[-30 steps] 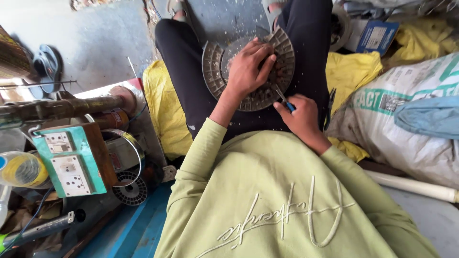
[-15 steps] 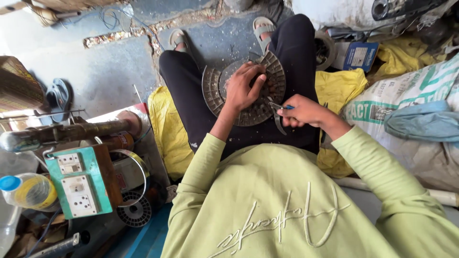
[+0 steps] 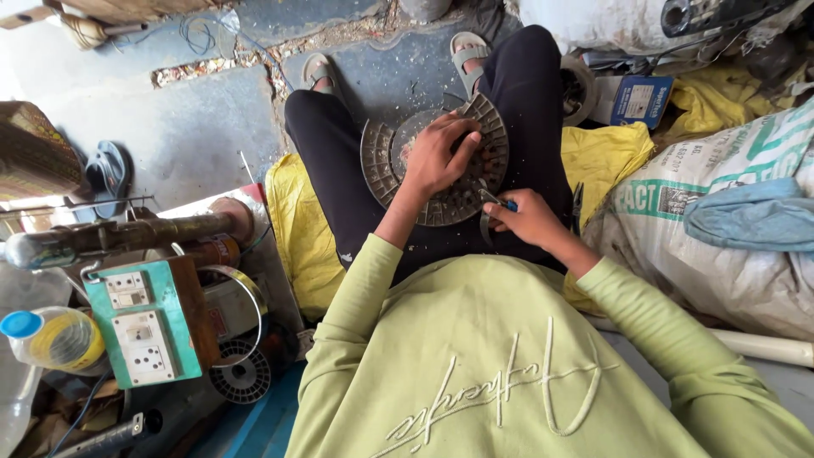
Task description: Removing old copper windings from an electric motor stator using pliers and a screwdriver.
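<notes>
Wore a light green top (image 3: 500, 365). Sat on the floor with legs in dark trousers (image 3: 356, 178) stretched out.

Right hand (image 3: 530, 219) closed tight around small pliers with a blue handle (image 3: 500, 206), at the near edge of the round disc. Left hand (image 3: 437, 157) just past the right hand, laid flat on top of the round grey slotted disc (image 3: 381, 161), fingers spread and curled over its middle. Held the disc down on the lap, between the two legs.

Left of the hands: a yellow cloth (image 3: 292, 229) on the floor, then a green board with white sockets (image 3: 140, 326), a wire spool (image 3: 242, 377) and a plastic bottle with a blue cap (image 3: 47, 339). Right of the hands: more yellow cloth, a big white sack (image 3: 721, 246) with a blue cloth (image 3: 755, 216) on it.

Beyond the hands: two feet in sandals (image 3: 318, 72) on the grey floor (image 3: 186, 127), and a small blue box (image 3: 640, 100) off to the right.
</notes>
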